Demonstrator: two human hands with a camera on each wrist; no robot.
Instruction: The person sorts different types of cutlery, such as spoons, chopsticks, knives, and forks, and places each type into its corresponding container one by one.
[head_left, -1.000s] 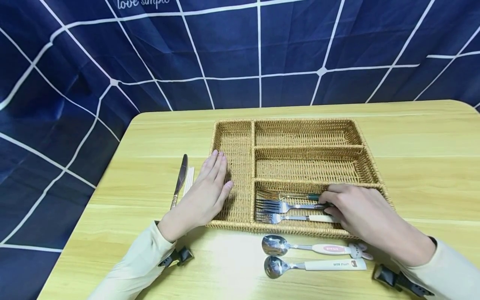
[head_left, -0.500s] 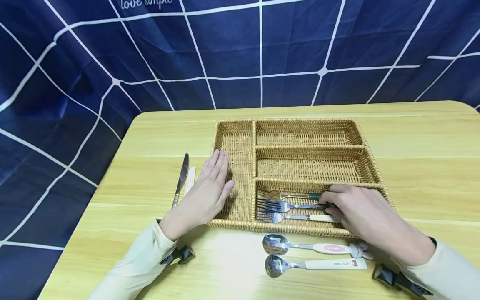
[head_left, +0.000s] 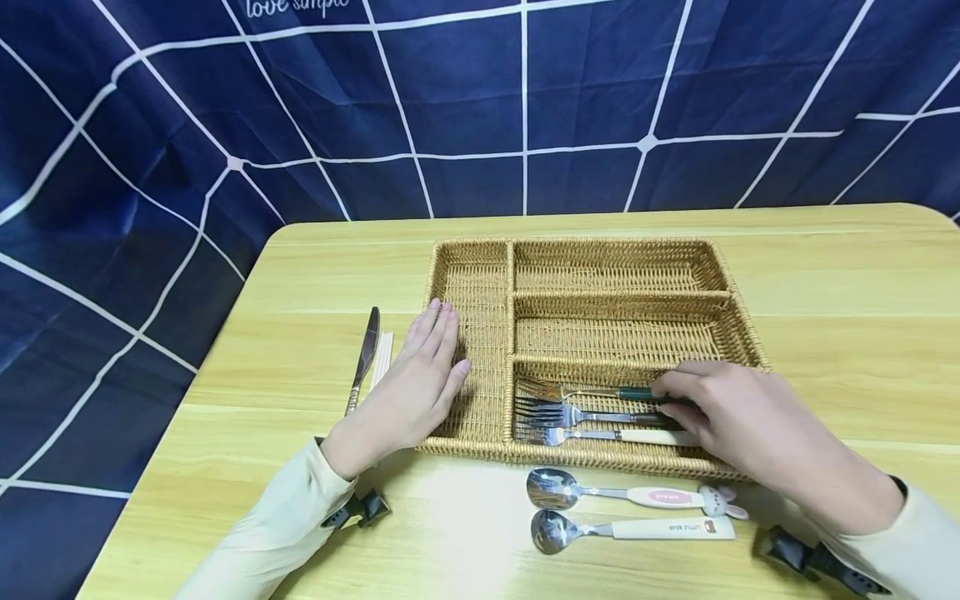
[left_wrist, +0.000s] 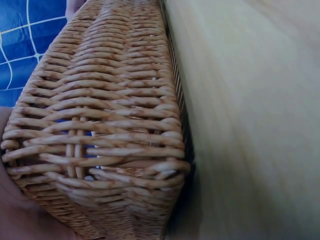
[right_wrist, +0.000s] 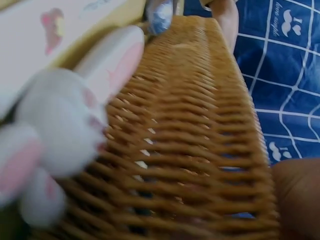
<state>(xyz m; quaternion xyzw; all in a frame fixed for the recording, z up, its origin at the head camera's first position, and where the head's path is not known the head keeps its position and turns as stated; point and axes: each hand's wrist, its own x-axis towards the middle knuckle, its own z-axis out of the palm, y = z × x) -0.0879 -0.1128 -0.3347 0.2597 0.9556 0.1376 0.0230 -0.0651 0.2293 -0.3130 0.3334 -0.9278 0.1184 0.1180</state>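
Note:
My left hand (head_left: 412,383) rests with straight fingers over the left rim of a woven cutlery tray (head_left: 570,452). In the tray's front compartment lie three forks side by side: a green-handled fork (head_left: 600,392) at the back, a dark-handled fork (head_left: 600,417) in the middle, and a white-handled fork (head_left: 645,437) in front. Over their handle ends is my right hand (head_left: 742,417), thumb and index finger apart and loosely bent, gripping nothing that shows. It hides the handle tips. The left wrist view shows the tray's outer wall (left_wrist: 110,105) close up.
In front of the tray lie a rabbit-handled spoon (head_left: 660,497) and a white-handled spoon (head_left: 660,529). Left of the tray are a table knife (head_left: 366,354) and pale chopsticks (head_left: 382,357), partly behind my left hand. A blue gridded cloth (head_left: 465,100) hangs behind the table.
My right hand has shifted right and come off the dark-handled fork, uncovering more of the fork handles. The forks stay in place, and my left hand keeps its place on the tray rim.

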